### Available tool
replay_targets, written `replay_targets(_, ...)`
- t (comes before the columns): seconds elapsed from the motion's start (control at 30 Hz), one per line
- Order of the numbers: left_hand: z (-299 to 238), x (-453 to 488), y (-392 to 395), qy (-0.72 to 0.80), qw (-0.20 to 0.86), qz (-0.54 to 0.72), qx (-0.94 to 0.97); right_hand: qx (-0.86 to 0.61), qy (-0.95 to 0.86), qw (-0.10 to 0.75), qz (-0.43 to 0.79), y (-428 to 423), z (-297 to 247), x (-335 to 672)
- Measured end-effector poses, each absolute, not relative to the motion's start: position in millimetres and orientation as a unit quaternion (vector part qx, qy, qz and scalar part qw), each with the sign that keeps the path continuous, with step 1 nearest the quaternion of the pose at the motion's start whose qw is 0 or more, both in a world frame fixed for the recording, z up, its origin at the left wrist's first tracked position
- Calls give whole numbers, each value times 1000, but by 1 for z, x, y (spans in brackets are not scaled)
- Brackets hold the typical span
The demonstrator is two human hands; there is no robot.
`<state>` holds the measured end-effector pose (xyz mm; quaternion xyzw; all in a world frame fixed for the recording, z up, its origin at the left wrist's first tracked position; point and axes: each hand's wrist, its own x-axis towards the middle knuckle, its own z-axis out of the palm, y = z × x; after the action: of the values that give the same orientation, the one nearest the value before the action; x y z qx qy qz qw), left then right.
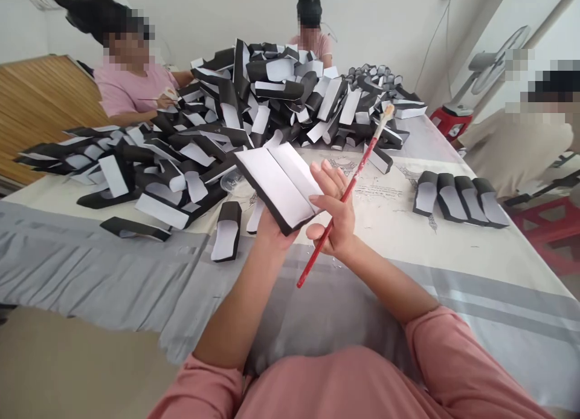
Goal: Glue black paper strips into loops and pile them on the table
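Observation:
A folded black-and-white paper piece (276, 180) rests tilted in my left hand (277, 233), which grips it from beneath; most of those fingers are hidden behind it. My right hand (338, 216) holds a red-handled paintbrush (338, 213) at the base of its thumb, with the pale, coated bristles pointing up and away. Fingertips of that same hand touch the right edge of the paper piece. Just left of my left forearm, a single folded black-and-white piece (226, 233) lies on the table. Behind my hands sits a small clear plastic dish (231, 181), partly covered.
A large heap of similar paper pieces (267, 98) covers the far table. Several pieces (460, 198) stand in a row at right on the patterned tablecloth (385, 250). People sit at left (131, 83), far side (312, 38) and right (521, 141). A fan (493, 62) stands back right.

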<state>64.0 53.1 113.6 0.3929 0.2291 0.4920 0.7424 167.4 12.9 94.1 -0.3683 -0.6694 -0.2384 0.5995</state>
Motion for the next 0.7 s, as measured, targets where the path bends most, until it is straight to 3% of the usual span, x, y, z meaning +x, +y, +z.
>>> replay_targets(0.2,116,79,31,203,814,426,340,-368,-639,620,-270,14,93,178)
replay_targets(0.7,112,77,35,202,802,469,309,-305,-643,631,-310,16,98,183)
